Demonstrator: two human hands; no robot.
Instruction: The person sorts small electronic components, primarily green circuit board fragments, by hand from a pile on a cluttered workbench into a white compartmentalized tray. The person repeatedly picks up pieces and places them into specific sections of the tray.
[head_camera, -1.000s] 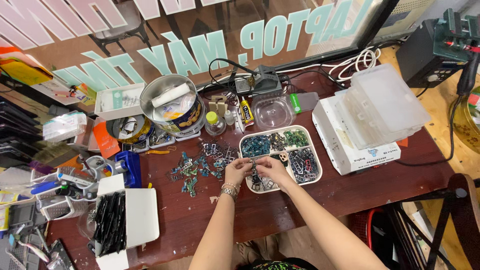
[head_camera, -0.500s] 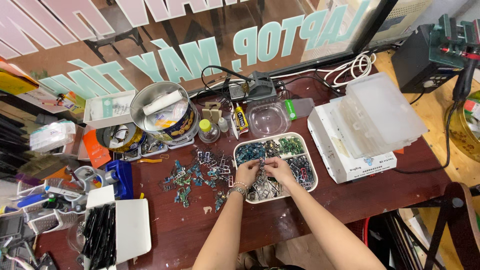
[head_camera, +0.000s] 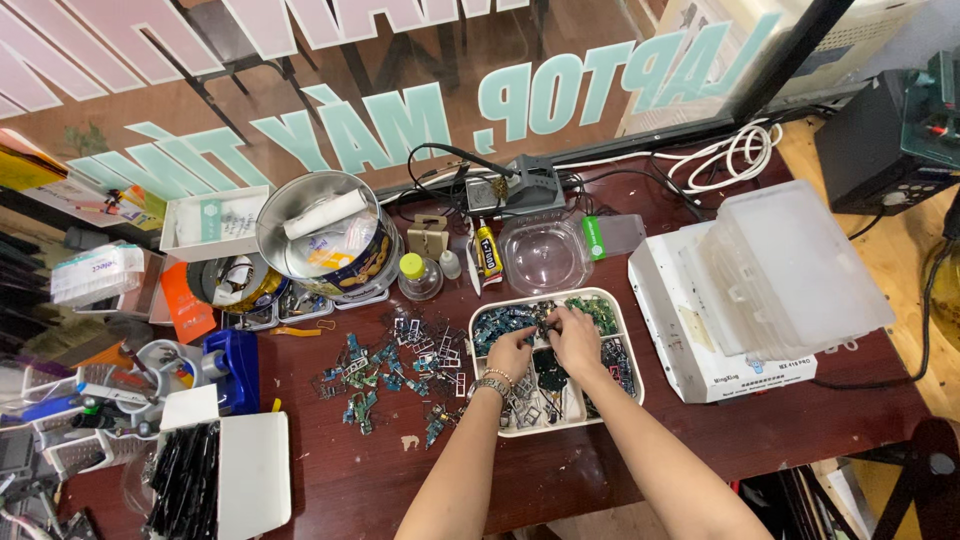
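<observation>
We see both hands down in a white divided tray near the front-middle of the dark red desk. The tray holds small circuit boards and metal parts sorted by section: bluish boards top left, green ones top right, dark and silvery bits lower down. We judge the sections keep the kinds apart.

Left hand, a bead bracelet at its wrist, has its fingers curled into the parts at the tray's middle. Right hand sits just beside it, fingertips pinched together over the same spot. Each grip looks closed on something small, but we cannot tell what piece, too tiny.

Left of the tray lies a loose scatter of boards and metal frames spread flat on the desk, too many to count, likely laid out for picking through.

Behind the tray: one clear plastic bowl, one glue tube, one small yellow-capped bottle, one round metal tin with a white roll in it.

Right of the tray, one white flat machine with one stack of clear plastic boxes on top.

Front left, one open white box of black tools and one blue holder.
</observation>
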